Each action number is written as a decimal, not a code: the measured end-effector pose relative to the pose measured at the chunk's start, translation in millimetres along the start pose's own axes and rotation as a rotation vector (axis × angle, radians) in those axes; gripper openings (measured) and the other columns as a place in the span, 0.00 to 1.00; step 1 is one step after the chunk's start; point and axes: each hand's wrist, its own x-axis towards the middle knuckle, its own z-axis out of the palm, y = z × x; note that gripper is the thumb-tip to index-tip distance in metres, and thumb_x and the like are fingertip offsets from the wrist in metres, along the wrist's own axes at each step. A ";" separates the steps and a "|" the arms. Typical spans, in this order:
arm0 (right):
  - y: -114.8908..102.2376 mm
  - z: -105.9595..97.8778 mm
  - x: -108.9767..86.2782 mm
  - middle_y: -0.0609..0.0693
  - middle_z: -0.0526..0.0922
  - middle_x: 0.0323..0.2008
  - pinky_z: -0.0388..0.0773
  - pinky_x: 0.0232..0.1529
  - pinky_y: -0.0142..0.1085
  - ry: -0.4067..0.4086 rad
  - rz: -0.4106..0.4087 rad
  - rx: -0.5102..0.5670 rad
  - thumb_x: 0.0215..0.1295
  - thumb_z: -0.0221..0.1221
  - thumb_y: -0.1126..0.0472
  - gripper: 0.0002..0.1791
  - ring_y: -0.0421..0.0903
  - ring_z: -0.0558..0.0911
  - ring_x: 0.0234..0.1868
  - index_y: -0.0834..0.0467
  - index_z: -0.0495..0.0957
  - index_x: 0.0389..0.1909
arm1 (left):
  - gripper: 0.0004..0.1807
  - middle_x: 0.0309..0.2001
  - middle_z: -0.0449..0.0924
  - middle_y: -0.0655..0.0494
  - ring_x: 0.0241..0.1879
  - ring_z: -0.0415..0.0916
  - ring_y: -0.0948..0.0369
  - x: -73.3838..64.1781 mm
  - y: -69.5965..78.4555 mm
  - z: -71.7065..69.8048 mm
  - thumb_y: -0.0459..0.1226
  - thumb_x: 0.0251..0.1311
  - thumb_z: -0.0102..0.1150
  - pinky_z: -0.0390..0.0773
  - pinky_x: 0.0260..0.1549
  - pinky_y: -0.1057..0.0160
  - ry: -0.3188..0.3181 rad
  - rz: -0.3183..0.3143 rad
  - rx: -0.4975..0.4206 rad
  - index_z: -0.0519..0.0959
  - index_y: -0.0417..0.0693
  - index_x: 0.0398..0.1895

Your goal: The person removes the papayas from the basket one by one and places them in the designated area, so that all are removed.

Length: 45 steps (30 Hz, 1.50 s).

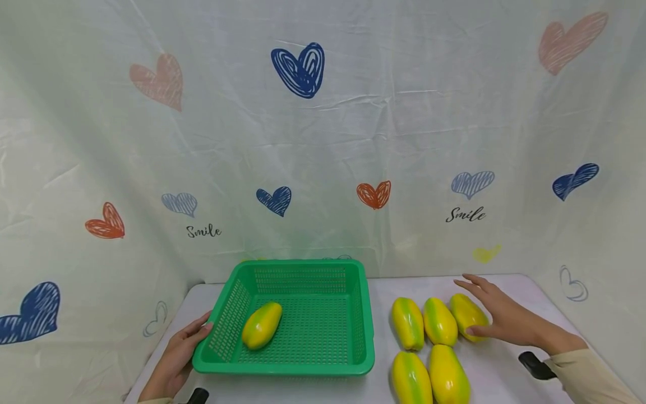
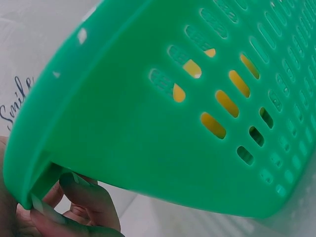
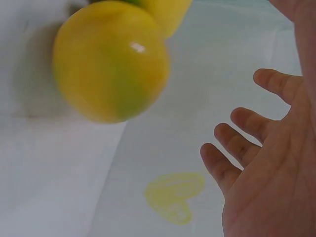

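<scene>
My left hand holds the left rim of a green plastic basket. In the left wrist view its fingers curl under the basket's edge. One yellow-green papaya lies inside the basket, toward the left. Over on the right, my right hand hovers with fingers spread beside the back-right papaya. In the right wrist view a gap separates the fingers from a papaya, and the palm holds nothing.
Several more papayas stand close together right of the basket, among them a back-left one and a front one. The white table ends at a curtain printed with hearts. Dark wrist devices sit on both wrists.
</scene>
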 end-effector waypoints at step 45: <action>-129.9 18.9 83.4 0.46 0.56 0.68 0.63 0.60 0.45 -0.152 -0.399 -0.060 0.57 0.53 0.33 0.41 0.48 0.60 0.65 0.45 0.56 0.69 | 0.44 0.69 0.49 0.36 0.52 0.69 0.54 -0.1 -1.0 -0.1 0.52 0.56 0.60 0.74 0.45 0.57 -0.014 0.007 -0.019 0.53 0.46 0.71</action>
